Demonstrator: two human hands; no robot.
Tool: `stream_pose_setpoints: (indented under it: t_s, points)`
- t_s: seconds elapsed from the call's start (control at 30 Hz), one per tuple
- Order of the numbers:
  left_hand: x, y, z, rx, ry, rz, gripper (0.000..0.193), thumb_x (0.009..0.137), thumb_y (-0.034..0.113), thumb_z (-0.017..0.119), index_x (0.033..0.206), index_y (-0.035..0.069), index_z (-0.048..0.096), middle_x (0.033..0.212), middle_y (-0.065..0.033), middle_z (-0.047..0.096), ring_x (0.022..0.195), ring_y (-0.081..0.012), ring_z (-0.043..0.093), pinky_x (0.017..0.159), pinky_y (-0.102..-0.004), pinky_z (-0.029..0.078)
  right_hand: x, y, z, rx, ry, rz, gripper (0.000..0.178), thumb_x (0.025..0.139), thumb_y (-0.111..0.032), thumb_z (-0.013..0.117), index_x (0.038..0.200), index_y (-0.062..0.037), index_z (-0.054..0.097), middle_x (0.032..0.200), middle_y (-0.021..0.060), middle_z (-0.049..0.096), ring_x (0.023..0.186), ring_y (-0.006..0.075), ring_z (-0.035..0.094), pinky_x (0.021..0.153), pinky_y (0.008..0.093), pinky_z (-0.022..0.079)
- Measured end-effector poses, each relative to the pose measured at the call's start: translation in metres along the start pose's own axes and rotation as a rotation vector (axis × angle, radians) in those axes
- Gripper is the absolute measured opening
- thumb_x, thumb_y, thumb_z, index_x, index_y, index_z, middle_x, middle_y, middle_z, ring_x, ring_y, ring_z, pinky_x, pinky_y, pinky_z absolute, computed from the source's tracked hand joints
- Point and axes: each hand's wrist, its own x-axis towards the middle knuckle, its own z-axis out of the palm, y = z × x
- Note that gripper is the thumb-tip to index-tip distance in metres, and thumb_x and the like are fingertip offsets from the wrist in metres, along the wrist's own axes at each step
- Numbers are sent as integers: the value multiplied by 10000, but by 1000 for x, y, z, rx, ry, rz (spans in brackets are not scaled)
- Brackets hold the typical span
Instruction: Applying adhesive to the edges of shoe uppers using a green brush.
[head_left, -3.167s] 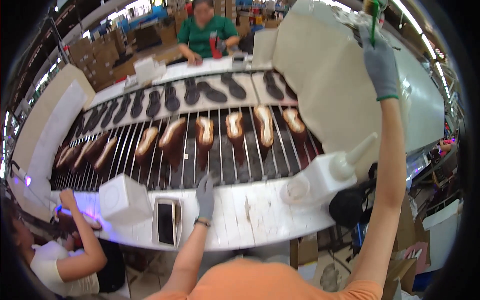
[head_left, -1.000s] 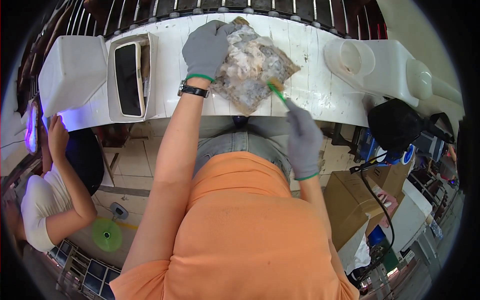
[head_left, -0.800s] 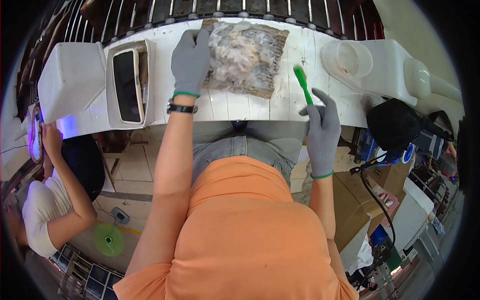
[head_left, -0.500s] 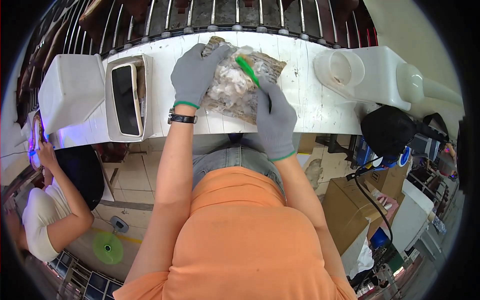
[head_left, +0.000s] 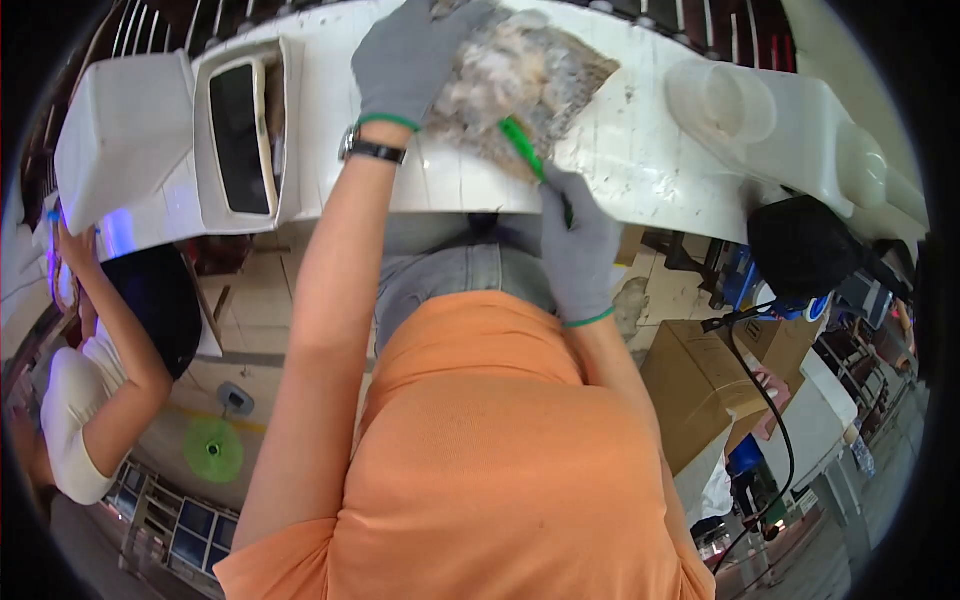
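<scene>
A mottled grey-brown sheet (head_left: pixel 585 68), its upper face covered with a whitish, fluffy-looking mass (head_left: pixel 495 80), lies on the white table. My left hand (head_left: pixel 410 65), in a grey glove with a green cuff, rests over its far left side, thumb and fingers apart; the top edge of the picture cuts off part of them. In my right hand (head_left: pixel 580 235), gloved the same way, is a slim green-handled tool (head_left: pixel 521 145). Its tip points up and left at the sheet's near edge. The kind of tool does not show clearly.
A white bin (head_left: pixel 128 135) and a white tray holding a dark, pale-rimmed panel (head_left: pixel 240 140) stand to the left. On the right is a white plastic jug (head_left: pixel 795 135) beside a clear tub (head_left: pixel 735 105). A person's arm (head_left: pixel 125 350) works at the far left.
My right hand has drawn the green-handled tool back toward me, away from the middle of the whitish mass. The whole view has shifted, so the table sits higher in the picture.
</scene>
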Motion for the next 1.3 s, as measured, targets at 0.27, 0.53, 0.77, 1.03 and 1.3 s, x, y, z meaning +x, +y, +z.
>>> stream_pose_setpoints:
  t_s: [0.27,0.53,0.77,1.03,1.3]
  points:
    - [1,2,-6,-11,3,-32,563,882,623,591,958,67,642,788,-194,689,790,-393,671,678,-481,499,11,-7,-43,162,-329,214,156,937,-91,599,1067,-47,674,737,53,661,578,164,593,560,289,460]
    - [-3,-10,9,-69,101,-14,623,869,682,550,1047,99,678,859,-176,703,835,-380,664,732,-447,494,75,-12,-57,348,-44,-53,209,928,-142,619,1116,-54,641,835,67,669,656,125,595,585,270,473]
    - [-3,-1,14,90,89,-123,625,884,676,539,976,63,617,836,-203,689,836,-400,658,722,-480,493,68,-23,-11,-645,82,-265,190,947,-175,590,1129,-149,638,896,112,625,731,349,654,598,431,514]
    - [1,-2,17,94,83,-124,666,888,688,520,1003,37,597,813,-205,683,810,-388,663,700,-470,508,8,8,-9,-240,6,-155,215,923,-135,621,1134,-113,657,867,99,638,616,236,616,571,361,486]
    - [-4,-5,13,118,74,-82,571,924,599,528,1114,66,598,813,-186,669,794,-361,659,687,-472,511,38,-19,-71,-122,76,-159,279,920,-72,622,1192,-48,677,831,123,684,690,190,634,633,333,485]
